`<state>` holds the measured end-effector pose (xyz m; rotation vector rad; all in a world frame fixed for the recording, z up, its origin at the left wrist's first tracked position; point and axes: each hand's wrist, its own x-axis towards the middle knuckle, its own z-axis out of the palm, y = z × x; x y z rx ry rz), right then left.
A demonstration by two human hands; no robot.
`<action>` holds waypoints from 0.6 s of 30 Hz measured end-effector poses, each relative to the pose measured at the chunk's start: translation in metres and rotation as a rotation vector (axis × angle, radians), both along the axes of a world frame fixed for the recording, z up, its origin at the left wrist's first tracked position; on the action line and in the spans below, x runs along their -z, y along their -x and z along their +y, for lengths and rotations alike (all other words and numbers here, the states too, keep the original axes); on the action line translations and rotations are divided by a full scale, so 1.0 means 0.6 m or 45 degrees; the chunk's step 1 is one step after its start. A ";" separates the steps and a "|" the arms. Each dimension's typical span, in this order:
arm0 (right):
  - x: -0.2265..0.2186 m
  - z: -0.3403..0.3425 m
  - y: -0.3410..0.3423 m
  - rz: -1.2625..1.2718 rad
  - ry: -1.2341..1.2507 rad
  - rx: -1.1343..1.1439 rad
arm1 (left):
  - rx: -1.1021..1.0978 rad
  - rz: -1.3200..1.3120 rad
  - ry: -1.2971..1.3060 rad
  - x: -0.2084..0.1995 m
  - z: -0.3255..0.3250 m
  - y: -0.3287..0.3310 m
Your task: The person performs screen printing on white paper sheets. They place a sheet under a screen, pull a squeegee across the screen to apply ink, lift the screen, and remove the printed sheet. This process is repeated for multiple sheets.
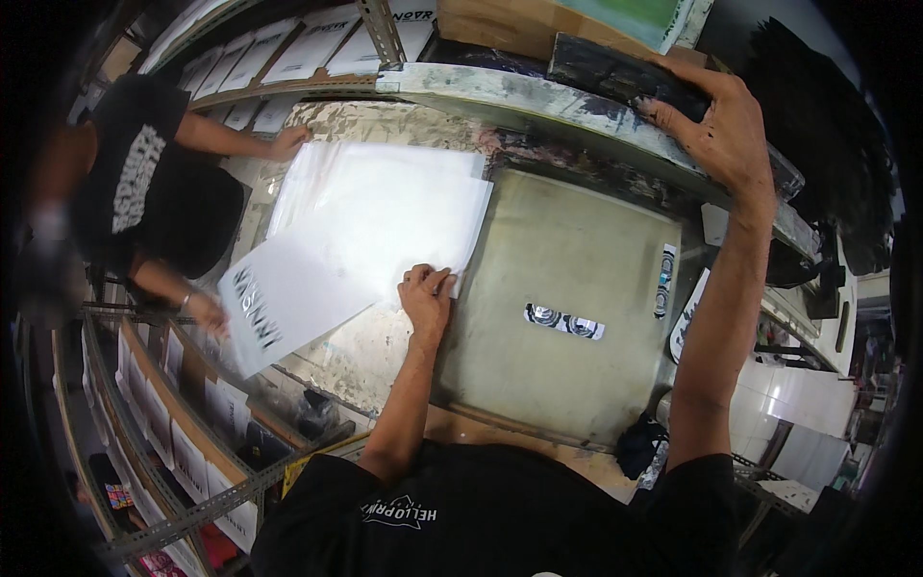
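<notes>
My left hand (426, 296) pinches the near right corner of a stack of white plastic sheets (385, 212) lying on the worktable. Up at the far right, my right hand (719, 130) is closed round the end of a dark, ink-stained block (615, 75), which sits against a paint-smeared frame bar (538, 99). Between my arms lies a flat greenish-grey board (567, 250) with two patterned stickers, one in its middle (564, 321) and one near its right edge (664, 281). A co-worker's hand (206, 314) grips a white sheet with dark lettering (258, 317).
The co-worker (154, 183) stands at the left, other hand (288, 142) by the stack's far corner. Slatted racks (178, 413) with printed white sheets fill the lower left, and a shelf of more sheets (312, 48) is at the back. A cardboard box (538, 34) stands behind the bar.
</notes>
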<state>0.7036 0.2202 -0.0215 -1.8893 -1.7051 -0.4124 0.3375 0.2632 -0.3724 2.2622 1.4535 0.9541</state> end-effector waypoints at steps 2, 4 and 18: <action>0.007 0.002 -0.002 -0.054 -0.047 0.001 | -0.050 -0.142 0.034 0.017 0.010 0.010; 0.009 0.005 -0.004 -0.074 -0.036 0.026 | -0.128 -0.665 0.264 0.027 0.026 0.016; 0.010 0.003 -0.005 -0.045 -0.040 0.013 | -0.246 -0.862 1.078 -0.061 0.101 0.029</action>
